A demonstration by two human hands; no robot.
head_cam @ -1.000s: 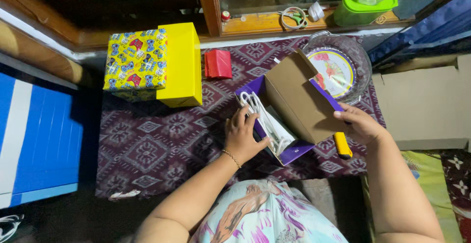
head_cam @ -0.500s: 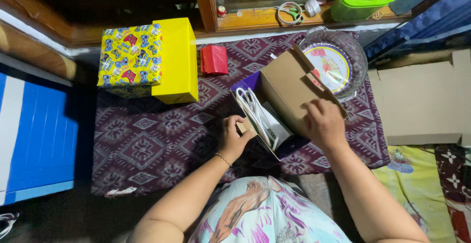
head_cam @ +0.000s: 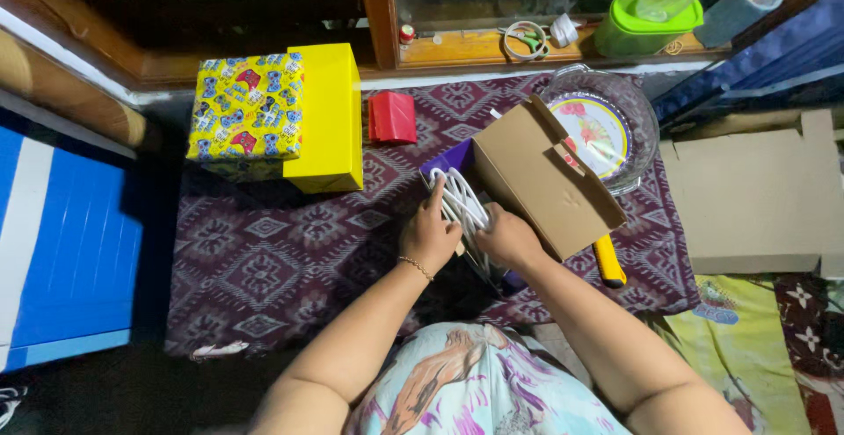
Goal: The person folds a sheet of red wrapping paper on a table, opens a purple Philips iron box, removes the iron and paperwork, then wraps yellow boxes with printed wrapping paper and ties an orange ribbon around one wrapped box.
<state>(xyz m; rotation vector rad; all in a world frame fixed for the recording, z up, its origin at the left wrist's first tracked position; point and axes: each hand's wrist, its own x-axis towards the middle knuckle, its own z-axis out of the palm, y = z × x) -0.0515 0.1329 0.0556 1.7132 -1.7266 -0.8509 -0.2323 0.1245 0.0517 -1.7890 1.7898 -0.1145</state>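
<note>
Both hands meet at the purple box [head_cam: 447, 159] in the middle of the patterned cloth [head_cam: 290, 242]. Left hand [head_cam: 428, 235] sits on the bundle of white handles [head_cam: 459, 206] sticking out of the box, index finger stretched along them, other fingers curled narrow. Right hand [head_cam: 507, 238] is just beside it, fingers folded down into the box edge, pressing on or gripping the handles; which one cannot be told, the fingertips are hidden. Brown cardboard piece [head_cam: 545, 180] leans tilted over the box on the right, its flap open, touching nothing but the box and maybe the right wrist.

Yellow-handled tool [head_cam: 609, 262] lies half under the cardboard, near the right forearm. Clear dish with a printed plate [head_cam: 615, 110] stands just behind the cardboard. Yellow gift box [head_cam: 280, 120] and small red pouch [head_cam: 392, 117] sit well apart to the left.

Risks, as a judgement: cardboard is unsupported and could tip back onto the dish; handles look loose and could spring out if either hand lifts; forearm could knock the tool off the cloth edge.
</note>
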